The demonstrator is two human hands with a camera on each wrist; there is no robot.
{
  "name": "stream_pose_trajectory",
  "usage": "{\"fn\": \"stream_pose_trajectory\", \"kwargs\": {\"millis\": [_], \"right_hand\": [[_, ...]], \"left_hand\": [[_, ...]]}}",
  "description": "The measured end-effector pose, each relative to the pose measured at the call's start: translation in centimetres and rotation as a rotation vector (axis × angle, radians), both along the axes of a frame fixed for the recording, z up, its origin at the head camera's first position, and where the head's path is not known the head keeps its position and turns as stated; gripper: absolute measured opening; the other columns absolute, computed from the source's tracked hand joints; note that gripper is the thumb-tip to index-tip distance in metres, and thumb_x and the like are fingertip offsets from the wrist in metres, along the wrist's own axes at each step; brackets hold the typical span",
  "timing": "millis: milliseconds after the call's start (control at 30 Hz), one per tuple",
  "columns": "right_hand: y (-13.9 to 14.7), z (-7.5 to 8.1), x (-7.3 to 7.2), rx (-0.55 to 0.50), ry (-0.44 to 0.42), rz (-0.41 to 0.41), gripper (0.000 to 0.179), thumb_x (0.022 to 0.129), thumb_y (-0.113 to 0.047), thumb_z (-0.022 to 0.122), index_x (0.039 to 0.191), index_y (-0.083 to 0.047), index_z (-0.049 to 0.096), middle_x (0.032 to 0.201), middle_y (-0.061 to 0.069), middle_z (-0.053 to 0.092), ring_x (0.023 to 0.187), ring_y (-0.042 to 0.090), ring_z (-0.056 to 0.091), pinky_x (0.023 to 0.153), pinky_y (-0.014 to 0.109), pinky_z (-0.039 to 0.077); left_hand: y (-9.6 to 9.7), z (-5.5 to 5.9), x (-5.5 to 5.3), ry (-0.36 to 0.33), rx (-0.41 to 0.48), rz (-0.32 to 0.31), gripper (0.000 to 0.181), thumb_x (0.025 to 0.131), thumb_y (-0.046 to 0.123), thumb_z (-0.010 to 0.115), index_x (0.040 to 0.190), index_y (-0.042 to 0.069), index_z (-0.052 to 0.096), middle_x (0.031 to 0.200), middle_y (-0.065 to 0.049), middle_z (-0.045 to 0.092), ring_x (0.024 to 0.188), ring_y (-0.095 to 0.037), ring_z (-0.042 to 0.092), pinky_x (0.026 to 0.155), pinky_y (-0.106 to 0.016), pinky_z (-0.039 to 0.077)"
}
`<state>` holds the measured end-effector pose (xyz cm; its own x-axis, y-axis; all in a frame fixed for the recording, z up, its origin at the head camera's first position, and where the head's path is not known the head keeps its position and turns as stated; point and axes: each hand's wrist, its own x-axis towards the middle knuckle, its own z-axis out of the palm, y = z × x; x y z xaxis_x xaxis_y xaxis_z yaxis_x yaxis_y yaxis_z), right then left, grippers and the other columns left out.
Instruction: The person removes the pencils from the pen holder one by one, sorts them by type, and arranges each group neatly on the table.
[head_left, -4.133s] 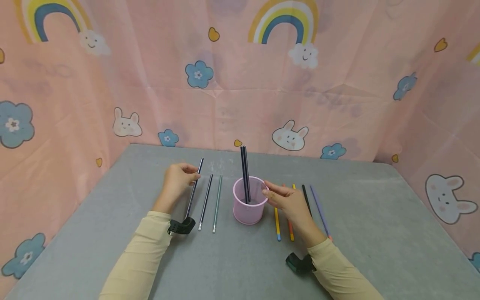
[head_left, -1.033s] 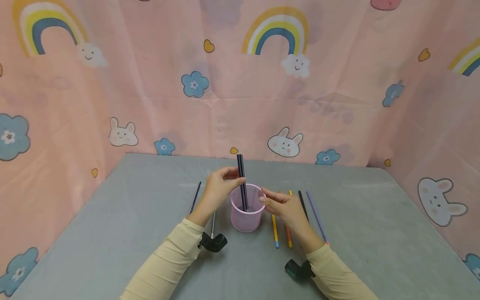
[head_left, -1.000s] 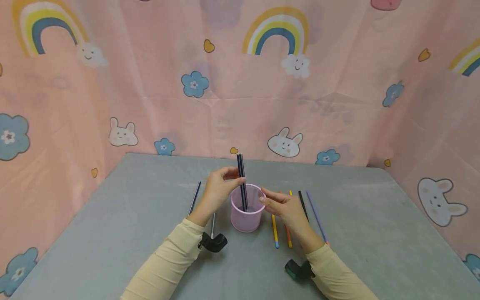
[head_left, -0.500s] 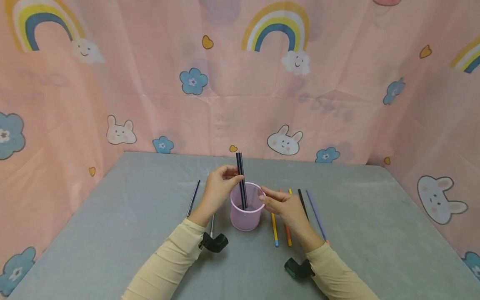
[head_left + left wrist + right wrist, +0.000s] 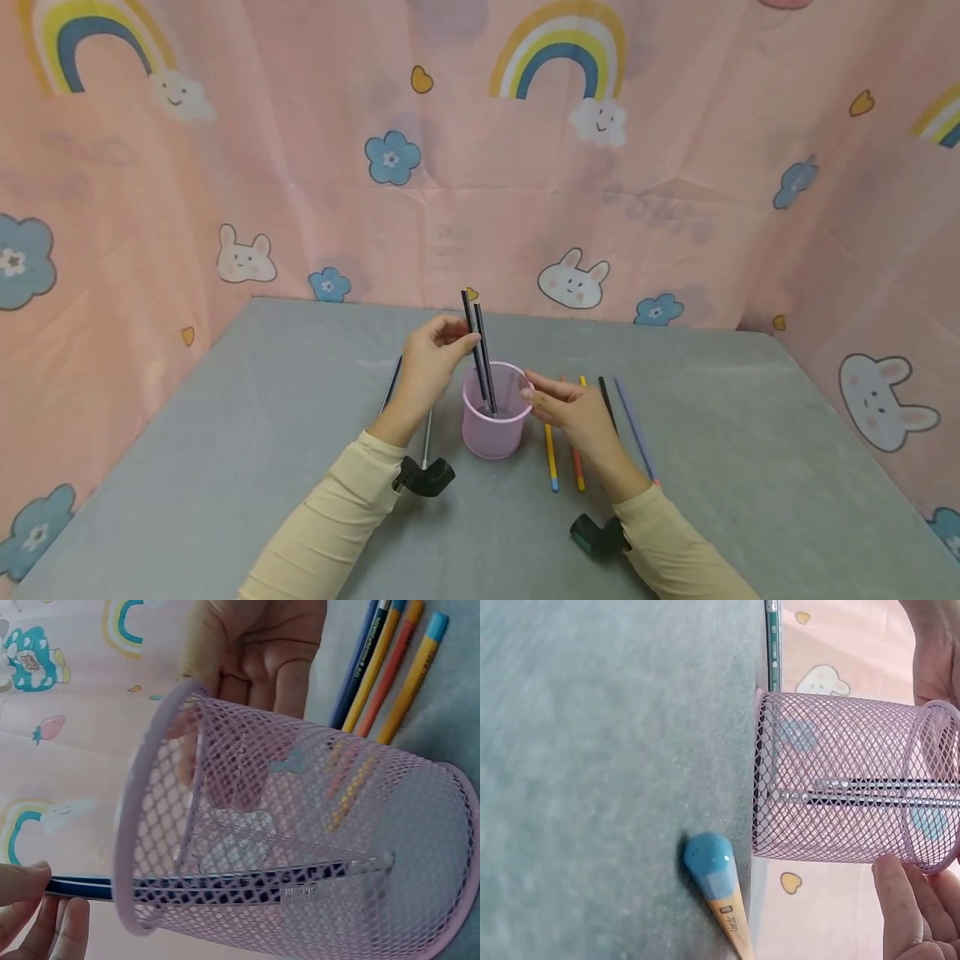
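A pink mesh pencil cup (image 5: 492,437) stands upright on the grey table. My left hand (image 5: 429,362) pinches a dark pencil (image 5: 465,304) between thumb and fingertips above the cup's rim; its silver-tipped lower end is inside. Beside it leans a second dark pencil (image 5: 481,327), slightly lower. In the left wrist view, both dark pencils (image 5: 225,889) show through the mesh. My right hand (image 5: 581,417) holds the cup by the right side of its rim, fingers on the outside.
Right of the cup lie a yellow pencil (image 5: 551,458), an orange pencil (image 5: 577,471), a black pencil (image 5: 606,396) and a purple pencil (image 5: 633,421). On the left, a dark pencil (image 5: 392,382) and a green pencil (image 5: 427,437) lie partly behind my left arm. A patterned pink curtain (image 5: 465,200) borders the table.
My left hand has gone from a pencil at the table's left, now lying there, to the cup. Just now it raises one dark pencil slightly. My right hand stays at the rim.
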<state>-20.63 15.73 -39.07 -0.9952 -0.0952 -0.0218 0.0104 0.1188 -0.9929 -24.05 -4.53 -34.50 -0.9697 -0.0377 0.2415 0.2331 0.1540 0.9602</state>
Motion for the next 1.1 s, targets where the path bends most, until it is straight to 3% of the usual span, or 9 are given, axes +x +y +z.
{"fn": "stream_pose_trajectory", "kwargs": {"millis": [533,933,1100], "right_hand": [[0.1,-0.2,-0.1,-0.028,0.015,-0.001,0.051,0.08,-0.031,0.072,0.123,-0.008,0.06,0.124,0.01,0.06,0.102,0.008,0.063,0.08,0.025,0.053],[0.0,0.0,-0.1,-0.018,0.011,0.008,0.051,0.079,-0.032,0.073,0.124,-0.009,0.06,0.126,0.009,0.059,0.119,0.018,0.053,0.081,0.026,0.053],[0.0,0.0,0.0,-0.009,0.018,0.013,0.051,0.079,-0.032,0.072,0.123,-0.01,0.06,0.125,0.008,0.059,0.113,0.015,0.058,0.081,0.027,0.053]], "left_hand": [[-1.1,1.7,0.8,0.058,0.077,0.044,0.023,0.082,0.011,0.07,0.102,0.0,0.066,0.098,-0.013,0.066,0.087,-0.016,0.065,0.075,-0.022,0.053],[-1.9,2.7,1.3,0.099,0.193,0.054,0.026,0.082,0.007,0.069,0.106,-0.002,0.065,0.099,-0.015,0.066,0.082,-0.011,0.065,0.079,-0.024,0.054],[-2.8,3.6,1.5,0.094,0.235,0.041,0.027,0.083,0.006,0.068,0.107,-0.004,0.062,0.102,-0.016,0.064,0.085,-0.012,0.064,0.08,-0.025,0.054]]}}
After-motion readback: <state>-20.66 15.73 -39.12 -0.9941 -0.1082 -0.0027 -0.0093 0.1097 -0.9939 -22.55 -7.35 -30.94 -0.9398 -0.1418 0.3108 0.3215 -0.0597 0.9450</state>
